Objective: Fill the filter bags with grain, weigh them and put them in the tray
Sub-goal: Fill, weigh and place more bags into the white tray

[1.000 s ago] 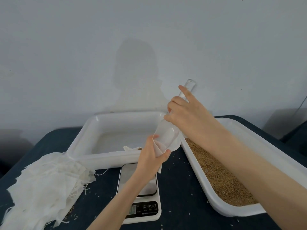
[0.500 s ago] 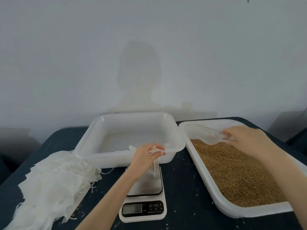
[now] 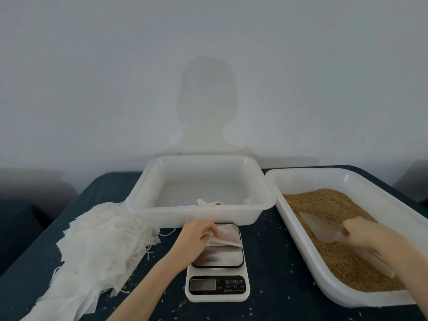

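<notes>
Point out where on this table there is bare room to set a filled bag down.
Bare cloth lies between the scale and the grain tray, speckled with stray grains, and in front of the scale. The empty tray has open floor. Left is crowded: the filter-bag pile covers it, and the left hand holds a bag over the scale.

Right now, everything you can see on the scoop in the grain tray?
The scoop is clear, frosted-looking plastic with a rounded bowl and a long handle. It lies low in the grain tray on the right, bowl pointing away from the person and resting on the brown grain. The right hand grips it where bowl meets handle; the handle runs back under the forearm. Whether the bowl holds grain cannot be told.
</notes>
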The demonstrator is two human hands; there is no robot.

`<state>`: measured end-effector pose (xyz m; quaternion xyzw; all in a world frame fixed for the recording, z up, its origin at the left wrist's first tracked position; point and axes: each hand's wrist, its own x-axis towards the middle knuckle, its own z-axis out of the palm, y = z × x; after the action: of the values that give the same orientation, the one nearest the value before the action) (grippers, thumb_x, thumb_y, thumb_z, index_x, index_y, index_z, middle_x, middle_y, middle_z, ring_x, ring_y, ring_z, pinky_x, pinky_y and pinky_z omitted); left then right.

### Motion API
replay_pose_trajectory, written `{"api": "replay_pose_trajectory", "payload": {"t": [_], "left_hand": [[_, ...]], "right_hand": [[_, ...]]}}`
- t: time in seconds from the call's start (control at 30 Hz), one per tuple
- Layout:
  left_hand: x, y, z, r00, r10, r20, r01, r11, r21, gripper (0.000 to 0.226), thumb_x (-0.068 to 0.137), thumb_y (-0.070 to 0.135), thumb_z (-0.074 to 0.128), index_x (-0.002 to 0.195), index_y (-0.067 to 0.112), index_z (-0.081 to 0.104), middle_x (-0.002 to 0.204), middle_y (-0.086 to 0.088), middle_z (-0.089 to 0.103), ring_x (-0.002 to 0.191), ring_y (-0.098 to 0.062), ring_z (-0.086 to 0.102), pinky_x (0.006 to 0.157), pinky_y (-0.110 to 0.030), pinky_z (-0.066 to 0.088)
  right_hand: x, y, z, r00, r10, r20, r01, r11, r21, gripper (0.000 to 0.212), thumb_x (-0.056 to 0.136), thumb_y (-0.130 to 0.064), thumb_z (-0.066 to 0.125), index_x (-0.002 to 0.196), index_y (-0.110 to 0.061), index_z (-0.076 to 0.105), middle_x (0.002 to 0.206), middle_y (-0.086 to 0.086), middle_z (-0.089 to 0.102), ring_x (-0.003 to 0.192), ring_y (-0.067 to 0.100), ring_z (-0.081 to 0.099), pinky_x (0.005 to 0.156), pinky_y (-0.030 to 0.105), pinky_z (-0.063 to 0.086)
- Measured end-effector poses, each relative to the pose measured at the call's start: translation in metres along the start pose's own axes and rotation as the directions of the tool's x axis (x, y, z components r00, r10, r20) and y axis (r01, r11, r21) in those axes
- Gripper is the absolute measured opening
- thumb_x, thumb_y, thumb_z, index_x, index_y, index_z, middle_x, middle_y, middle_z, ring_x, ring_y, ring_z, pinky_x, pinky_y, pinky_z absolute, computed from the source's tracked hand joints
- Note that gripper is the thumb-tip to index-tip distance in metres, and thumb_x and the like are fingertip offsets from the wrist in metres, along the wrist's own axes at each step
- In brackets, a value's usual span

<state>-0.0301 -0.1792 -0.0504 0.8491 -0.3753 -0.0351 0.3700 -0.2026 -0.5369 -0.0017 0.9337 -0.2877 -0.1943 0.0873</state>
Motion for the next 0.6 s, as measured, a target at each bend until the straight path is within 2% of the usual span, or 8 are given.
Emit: {"api": "replay_pose_trajectory", "payload": {"t": [0.1,0.23,0.3,0.37,0.4,0.47,0.53,0.6], "left_hand": [[-0.007,-0.002,-0.011,1.000,0.020,-0.011,-0.021,0.999,-0.031,0.042,0.086,0.001,0.058,0.076,0.042,0.058,0.097,0.023,0.065,0.098,0.009,0.055,0.085,-0.005,0.035],[-0.015,-0.001,-0.027,0.996,0.038,-0.084,-0.045,0.996,-0.083,0.036,0.086,0.005,0.063,0.080,0.041,0.060,0.094,0.024,0.066,0.094,0.004,0.059,0.085,-0.008,0.040],[-0.019,0.000,-0.034,0.992,0.027,-0.120,-0.043,0.990,-0.133,0.034,0.087,0.006,0.064,0.080,0.038,0.062,0.090,0.023,0.067,0.093,0.005,0.061,0.086,-0.008,0.042],[-0.021,0.001,-0.040,0.988,0.007,-0.153,-0.032,0.986,-0.161,0.029,0.088,0.009,0.065,0.078,0.036,0.064,0.085,0.020,0.068,0.087,0.004,0.063,0.078,-0.007,0.044],[-0.023,0.001,-0.042,0.986,-0.002,-0.164,-0.026,0.986,-0.166,0.026,0.088,0.011,0.065,0.078,0.035,0.064,0.084,0.019,0.068,0.084,0.003,0.063,0.074,-0.006,0.043],[-0.025,0.003,-0.046,0.986,-0.010,-0.167,-0.017,0.987,-0.161,0.022,0.089,0.015,0.065,0.078,0.034,0.064,0.082,0.019,0.067,0.080,0.004,0.061,0.070,-0.004,0.042],[-0.027,0.004,-0.049,0.987,-0.003,-0.159,-0.019,0.990,-0.136,0.023,0.090,0.013,0.064,0.078,0.034,0.063,0.081,0.020,0.067,0.079,0.007,0.059,0.070,-0.003,0.040],[-0.028,0.004,-0.050,0.987,0.008,-0.158,-0.025,0.994,-0.107,0.025,0.090,0.010,0.062,0.078,0.033,0.062,0.080,0.020,0.066,0.079,0.011,0.058,0.071,-0.002,0.040]], "right_hand": [[-0.001,-0.007,0.003,0.999,0.006,0.039,-0.007,1.000,0.023,0.037,0.100,-0.048,0.037,0.107,-0.018,0.058,0.103,-0.004,0.063,0.078,0.006,0.054,0.060,0.015,0.041],[-0.005,-0.010,-0.006,1.000,0.025,0.016,-0.024,0.999,-0.033,0.037,0.096,-0.054,0.041,0.105,-0.021,0.058,0.099,-0.009,0.061,0.088,0.006,0.058,0.076,0.020,0.049],[-0.012,-0.016,-0.022,0.993,0.033,-0.114,-0.041,0.997,-0.065,0.031,0.097,-0.050,0.040,0.099,-0.022,0.056,0.094,-0.010,0.059,0.084,0.006,0.056,0.069,0.020,0.047],[-0.023,-0.033,-0.043,0.942,0.023,-0.334,-0.036,0.999,-0.032,0.024,0.099,-0.043,0.037,0.101,-0.026,0.054,0.100,-0.010,0.060,0.085,0.008,0.056,0.065,0.022,0.045],[-0.031,-0.045,-0.053,0.897,0.004,-0.442,0.008,1.000,0.026,0.021,0.099,-0.041,0.037,0.103,-0.030,0.054,0.103,-0.012,0.062,0.087,0.010,0.058,0.064,0.024,0.043],[-0.051,-0.075,-0.068,0.823,-0.079,-0.562,0.220,0.957,0.187,0.016,0.098,-0.041,0.040,0.104,-0.041,0.055,0.099,-0.022,0.062,0.086,0.006,0.060,0.062,0.023,0.042],[-0.073,-0.111,-0.078,0.799,-0.254,-0.545,0.457,0.846,0.276,0.012,0.095,-0.043,0.045,0.099,-0.048,0.056,0.087,-0.031,0.059,0.076,-0.008,0.056,0.058,0.016,0.040],[-0.085,-0.145,-0.076,0.766,-0.390,-0.510,0.570,0.780,0.259,0.012,0.094,-0.044,0.048,0.099,-0.046,0.059,0.082,-0.030,0.058,0.073,-0.011,0.054,0.061,0.011,0.038]]}}
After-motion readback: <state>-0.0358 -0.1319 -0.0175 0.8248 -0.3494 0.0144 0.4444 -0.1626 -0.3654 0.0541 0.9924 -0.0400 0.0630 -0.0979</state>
